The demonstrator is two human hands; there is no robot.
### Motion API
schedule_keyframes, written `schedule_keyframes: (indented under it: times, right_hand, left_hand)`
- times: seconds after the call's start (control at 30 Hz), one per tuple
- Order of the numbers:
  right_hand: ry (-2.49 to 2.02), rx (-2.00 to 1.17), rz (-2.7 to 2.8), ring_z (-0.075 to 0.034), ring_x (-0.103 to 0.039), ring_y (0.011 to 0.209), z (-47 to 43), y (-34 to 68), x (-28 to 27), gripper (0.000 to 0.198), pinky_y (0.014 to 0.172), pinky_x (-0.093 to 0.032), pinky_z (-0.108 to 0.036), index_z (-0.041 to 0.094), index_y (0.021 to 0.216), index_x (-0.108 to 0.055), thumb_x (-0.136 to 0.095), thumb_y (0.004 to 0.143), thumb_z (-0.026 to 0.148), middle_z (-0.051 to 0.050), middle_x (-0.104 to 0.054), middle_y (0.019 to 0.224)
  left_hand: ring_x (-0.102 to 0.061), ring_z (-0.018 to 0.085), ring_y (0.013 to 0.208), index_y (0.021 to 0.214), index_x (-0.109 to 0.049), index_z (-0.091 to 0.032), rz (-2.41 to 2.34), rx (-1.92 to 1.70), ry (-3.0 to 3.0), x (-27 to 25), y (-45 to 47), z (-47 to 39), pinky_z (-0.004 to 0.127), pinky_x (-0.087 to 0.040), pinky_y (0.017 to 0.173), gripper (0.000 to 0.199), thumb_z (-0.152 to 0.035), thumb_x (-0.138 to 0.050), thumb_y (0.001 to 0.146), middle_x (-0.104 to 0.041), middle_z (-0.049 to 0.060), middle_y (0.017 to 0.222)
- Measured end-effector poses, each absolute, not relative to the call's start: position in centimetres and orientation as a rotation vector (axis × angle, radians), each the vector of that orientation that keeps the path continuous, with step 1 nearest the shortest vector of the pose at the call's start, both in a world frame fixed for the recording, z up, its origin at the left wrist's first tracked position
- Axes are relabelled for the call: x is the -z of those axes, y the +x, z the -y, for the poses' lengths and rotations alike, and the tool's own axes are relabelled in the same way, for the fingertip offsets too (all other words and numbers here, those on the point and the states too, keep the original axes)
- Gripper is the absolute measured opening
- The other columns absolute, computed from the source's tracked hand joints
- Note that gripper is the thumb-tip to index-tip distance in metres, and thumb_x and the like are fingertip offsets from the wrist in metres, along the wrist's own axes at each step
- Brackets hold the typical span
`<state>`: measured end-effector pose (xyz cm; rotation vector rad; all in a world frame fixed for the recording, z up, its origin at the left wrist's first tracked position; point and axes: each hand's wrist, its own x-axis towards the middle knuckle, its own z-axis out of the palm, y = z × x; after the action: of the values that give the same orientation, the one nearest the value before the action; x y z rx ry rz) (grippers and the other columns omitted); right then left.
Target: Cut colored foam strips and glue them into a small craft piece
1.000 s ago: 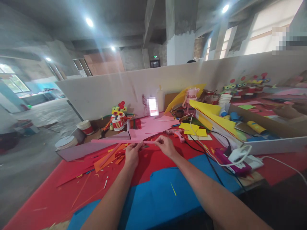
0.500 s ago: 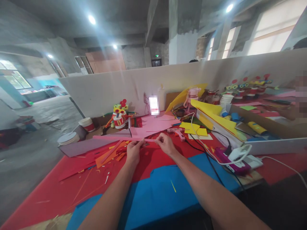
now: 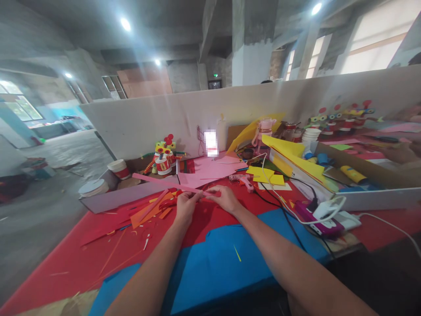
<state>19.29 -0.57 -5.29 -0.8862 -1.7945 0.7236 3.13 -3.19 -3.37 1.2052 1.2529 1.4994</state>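
A long, narrow pink strip (image 3: 161,183) slants straight out past the left hand (image 3: 185,205).

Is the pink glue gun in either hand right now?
No, the left hand and right hand hold a pink strip, while the glue gun lies apart, to their right.

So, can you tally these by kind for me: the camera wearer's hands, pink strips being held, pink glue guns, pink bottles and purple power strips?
Hands: 2, left hand and right hand
Held pink strip: 1
Pink glue gun: 1
Pink bottle: 1
Purple power strip: 1
Total: 6
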Motion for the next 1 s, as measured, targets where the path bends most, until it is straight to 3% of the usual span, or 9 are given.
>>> schedule_keyframes:
  times: [0.17,0.57,0.77,0.9,1.0]
  right_hand:
    - [-0.923,-0.659,1.786,-0.023,-0.068,0.08,1.04,18.44,5.6,0.019,0.071,-0.049,-0.031,0.023,0.084,-0.076,-0.066,0.083,0.039,-0.005,-0.076,0.086]
    - [-0.894,-0.66,1.819,-0.018,-0.063,0.064,1.04,18.72,5.33,0.042,0.06,-0.043,-0.026,0.021,0.076,-0.076,-0.053,0.088,0.055,-0.003,-0.072,0.067]
    - [-0.855,-0.803,1.789,-0.019,-0.067,0.069,1.01,18.72,5.33,0.034,0.064,-0.048,-0.026,0.02,0.075,-0.074,-0.056,0.087,0.046,-0.003,-0.074,0.071]
    - [-0.836,-0.866,1.687,-0.02,-0.069,0.077,0.6,18.58,5.63,0.027,0.07,-0.051,-0.028,0.018,0.088,-0.073,-0.067,0.078,0.043,-0.004,-0.076,0.084]
    - [-0.852,-0.893,1.673,-0.02,-0.069,0.075,0.56,18.69,5.61,0.027,0.069,-0.051,-0.028,0.017,0.09,-0.073,-0.066,0.079,0.041,-0.005,-0.076,0.083]
  left_hand:
    - [-0.052,0.013,0.049,0.055,-0.07,-0.012,-1.249,-1.482,1.185,3.44,3.4,3.34,0.024,-0.04,0.054,0.032,-0.041,-0.082,0.054,-0.062,0.005,0.05]
    - [-0.051,0.011,0.048,0.058,-0.071,-0.013,-1.201,-1.485,1.155,3.61,3.3,3.21,0.024,-0.039,0.051,0.032,-0.042,-0.083,0.054,-0.063,0.004,0.051]
    - [-0.055,0.014,0.054,0.055,-0.069,-0.013,-1.163,-1.442,1.253,3.69,3.5,3.37,0.026,-0.043,0.057,0.028,-0.039,-0.08,0.058,-0.064,0.004,0.054]
    - [-0.055,0.014,0.054,0.054,-0.067,-0.014,-1.161,-1.519,1.238,3.56,3.13,3.23,0.026,-0.044,0.06,0.028,-0.038,-0.079,0.061,-0.062,0.003,0.053]
    - [-0.055,0.013,0.054,0.055,-0.067,-0.013,-1.13,-1.545,1.18,3.53,2.91,3.11,0.026,-0.045,0.059,0.028,-0.038,-0.081,0.058,-0.062,0.003,0.053]
